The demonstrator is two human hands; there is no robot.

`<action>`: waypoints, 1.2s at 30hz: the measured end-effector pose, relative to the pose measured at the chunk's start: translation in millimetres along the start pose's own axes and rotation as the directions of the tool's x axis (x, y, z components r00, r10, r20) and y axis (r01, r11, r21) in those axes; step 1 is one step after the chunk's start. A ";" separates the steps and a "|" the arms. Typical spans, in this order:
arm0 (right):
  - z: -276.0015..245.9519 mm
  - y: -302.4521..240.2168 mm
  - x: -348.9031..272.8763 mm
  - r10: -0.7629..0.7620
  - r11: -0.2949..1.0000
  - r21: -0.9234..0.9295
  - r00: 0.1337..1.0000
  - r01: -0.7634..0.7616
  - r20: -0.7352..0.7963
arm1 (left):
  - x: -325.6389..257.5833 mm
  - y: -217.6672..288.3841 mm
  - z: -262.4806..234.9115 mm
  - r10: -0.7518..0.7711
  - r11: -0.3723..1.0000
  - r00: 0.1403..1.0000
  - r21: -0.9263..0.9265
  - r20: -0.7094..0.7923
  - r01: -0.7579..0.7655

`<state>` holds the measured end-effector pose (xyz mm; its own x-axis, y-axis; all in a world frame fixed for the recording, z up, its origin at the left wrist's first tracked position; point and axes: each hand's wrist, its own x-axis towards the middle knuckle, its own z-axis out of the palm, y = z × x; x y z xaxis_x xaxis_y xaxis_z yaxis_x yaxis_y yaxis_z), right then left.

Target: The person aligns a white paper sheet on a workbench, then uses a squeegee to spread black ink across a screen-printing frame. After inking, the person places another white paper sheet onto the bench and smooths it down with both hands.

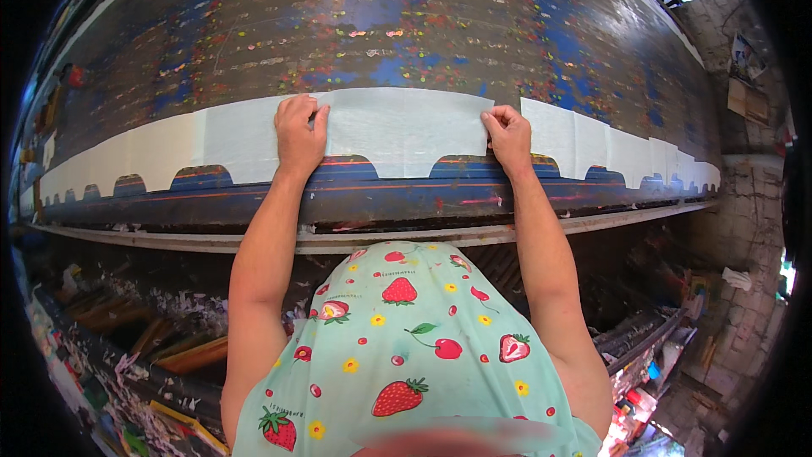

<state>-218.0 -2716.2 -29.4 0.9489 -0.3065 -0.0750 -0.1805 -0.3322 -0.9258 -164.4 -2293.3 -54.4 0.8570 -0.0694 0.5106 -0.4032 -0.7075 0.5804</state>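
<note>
In the head view, your right hand point(510, 137) pinches the right edge of a thin, pale sheet with a notched lower edge point(406, 129), lying flat on a long, dark, paint-specked table point(364, 55). Your left hand point(299, 134) rests curled at its left end, though I cannot tell whether it grips. Similar pale sheets point(241, 145) lie on either side. Below, a dark shelf point(152, 383) holds brown wooden pieces point(199, 356).
</note>
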 end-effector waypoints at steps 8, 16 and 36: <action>7.2 2.5 6.1 -0.004 0.997 -0.077 0.996 -0.003 -0.093 | -1.5 25.5 -6.3 0.075 0.966 0.988 0.238 0.132 -0.105; 12.4 -0.6 5.4 -0.075 0.993 -0.100 0.991 0.063 -0.115 | -17.3 111.1 45.7 0.175 0.923 0.825 0.202 0.537 -0.327; -330.8 60.1 85.1 -0.279 0.326 -0.869 0.916 0.372 0.288 | 5.9 300.2 221.0 0.068 0.961 0.825 0.184 0.561 -0.204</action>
<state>-233.7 -3057.3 31.2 0.9942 0.0682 0.0826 0.0690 -0.9976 -0.0072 -209.4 -2661.5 -17.3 0.8598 -0.4998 0.1048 -0.5036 -0.7957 0.3365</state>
